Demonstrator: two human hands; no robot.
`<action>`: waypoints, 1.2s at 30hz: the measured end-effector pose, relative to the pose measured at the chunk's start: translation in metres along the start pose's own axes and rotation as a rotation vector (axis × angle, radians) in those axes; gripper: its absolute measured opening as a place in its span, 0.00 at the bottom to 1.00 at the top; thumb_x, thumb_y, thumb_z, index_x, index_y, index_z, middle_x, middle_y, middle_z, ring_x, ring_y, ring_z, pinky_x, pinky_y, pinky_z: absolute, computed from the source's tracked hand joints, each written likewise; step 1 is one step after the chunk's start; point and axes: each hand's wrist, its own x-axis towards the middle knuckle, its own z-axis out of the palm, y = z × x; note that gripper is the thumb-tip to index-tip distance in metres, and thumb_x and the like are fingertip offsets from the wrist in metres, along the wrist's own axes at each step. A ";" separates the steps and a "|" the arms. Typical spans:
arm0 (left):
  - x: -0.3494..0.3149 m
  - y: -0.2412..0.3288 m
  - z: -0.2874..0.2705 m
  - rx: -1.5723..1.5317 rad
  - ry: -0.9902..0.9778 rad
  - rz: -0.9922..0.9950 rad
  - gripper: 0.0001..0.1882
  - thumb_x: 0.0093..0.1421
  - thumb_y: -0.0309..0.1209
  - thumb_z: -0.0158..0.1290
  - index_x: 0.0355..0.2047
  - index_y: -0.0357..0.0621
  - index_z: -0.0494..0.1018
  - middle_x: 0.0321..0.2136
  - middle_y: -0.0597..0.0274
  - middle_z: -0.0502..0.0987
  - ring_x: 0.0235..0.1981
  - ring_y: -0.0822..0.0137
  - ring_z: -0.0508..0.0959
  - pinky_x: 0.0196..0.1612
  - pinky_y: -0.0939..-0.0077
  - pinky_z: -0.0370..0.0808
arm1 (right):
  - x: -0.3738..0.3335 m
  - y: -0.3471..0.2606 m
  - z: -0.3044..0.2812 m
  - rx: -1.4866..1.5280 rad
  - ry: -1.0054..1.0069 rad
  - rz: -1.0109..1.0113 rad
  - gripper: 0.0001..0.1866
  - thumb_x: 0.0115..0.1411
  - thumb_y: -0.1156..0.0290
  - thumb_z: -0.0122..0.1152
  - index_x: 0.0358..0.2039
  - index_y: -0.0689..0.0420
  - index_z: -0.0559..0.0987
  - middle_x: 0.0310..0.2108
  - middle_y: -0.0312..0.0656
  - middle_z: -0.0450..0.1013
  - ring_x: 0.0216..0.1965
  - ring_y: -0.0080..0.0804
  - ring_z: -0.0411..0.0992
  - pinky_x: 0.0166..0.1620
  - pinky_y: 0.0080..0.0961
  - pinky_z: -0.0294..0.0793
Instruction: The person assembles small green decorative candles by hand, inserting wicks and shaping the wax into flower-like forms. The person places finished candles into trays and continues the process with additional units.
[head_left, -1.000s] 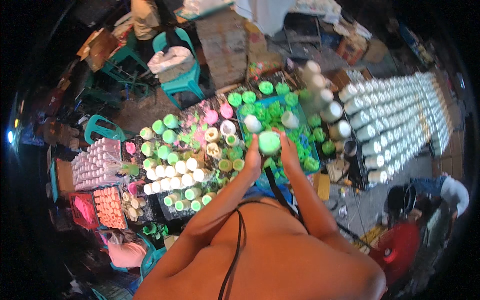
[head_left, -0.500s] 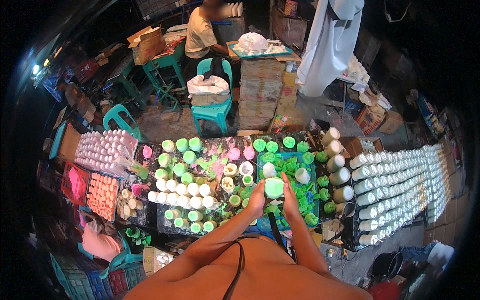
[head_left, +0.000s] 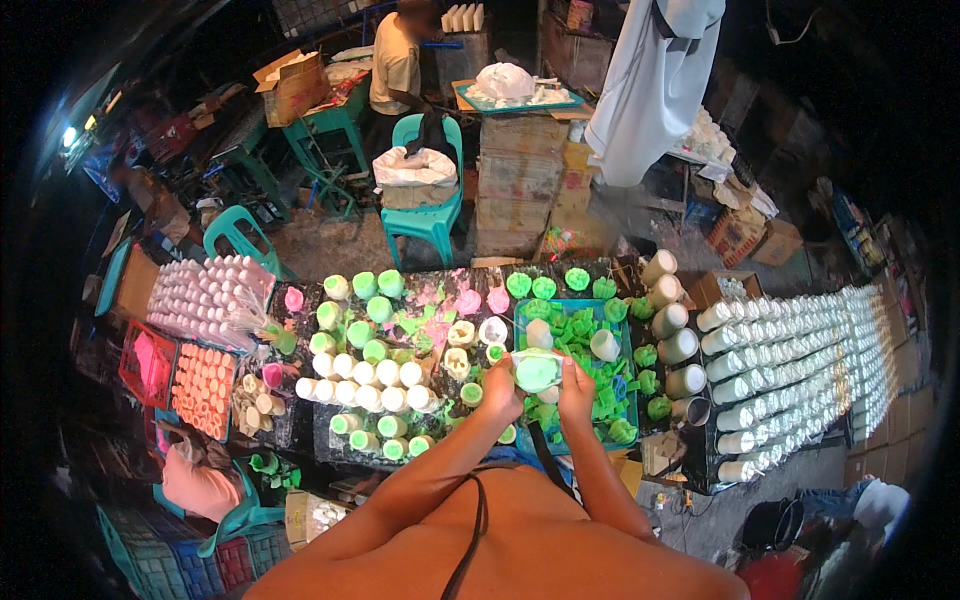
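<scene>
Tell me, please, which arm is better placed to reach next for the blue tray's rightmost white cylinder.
Probably right: the right grip is nearer that white cylinder; the left grip is farther left. Both hold the green piece.

- Lit brightly over the worktable (head_left: 297, 428), dim behind.
- Glaring at the lamp (head_left: 69, 136), far left.
- Gleaming along the white cylinders (head_left: 742, 396).
- Bent and blackened toward the fisheye rim.

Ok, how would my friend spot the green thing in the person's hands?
Find the wide blue tray with bright green pieces inside, straight in front of the person. In this view, over its left part, the left hand and right hand hold a rounded, pale green piece. It's paler than those in the tray, and they aren't in the person's hands.
</scene>
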 end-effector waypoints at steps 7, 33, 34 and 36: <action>0.006 -0.002 -0.005 -0.099 0.013 -0.063 0.24 0.78 0.40 0.33 0.58 0.33 0.68 0.52 0.46 0.78 0.52 0.51 0.80 0.59 0.52 0.76 | -0.013 0.002 0.009 -0.012 0.096 0.003 0.21 0.77 0.61 0.49 0.51 0.67 0.81 0.44 0.39 0.80 0.43 0.23 0.74 0.50 0.24 0.73; 0.020 0.010 -0.018 -0.203 -0.380 -0.209 0.18 0.76 0.38 0.42 0.59 0.43 0.67 0.54 0.52 0.77 0.54 0.53 0.79 0.59 0.54 0.77 | -0.002 -0.024 0.018 -0.162 0.099 -0.342 0.15 0.73 0.64 0.58 0.45 0.65 0.83 0.38 0.33 0.79 0.37 0.18 0.71 0.44 0.20 0.71; 0.018 0.012 -0.017 -0.181 -0.400 -0.186 0.18 0.76 0.39 0.42 0.59 0.43 0.68 0.53 0.52 0.77 0.53 0.54 0.79 0.59 0.54 0.77 | -0.004 -0.028 0.019 -0.126 0.083 -0.285 0.15 0.72 0.65 0.59 0.45 0.65 0.83 0.37 0.33 0.79 0.37 0.18 0.71 0.44 0.20 0.71; 0.013 0.016 -0.014 -0.137 -0.441 -0.140 0.19 0.76 0.42 0.42 0.58 0.43 0.69 0.53 0.52 0.78 0.53 0.54 0.80 0.58 0.55 0.77 | -0.008 -0.034 0.018 -0.056 0.054 -0.173 0.14 0.71 0.65 0.61 0.45 0.65 0.83 0.37 0.33 0.79 0.37 0.18 0.71 0.44 0.20 0.71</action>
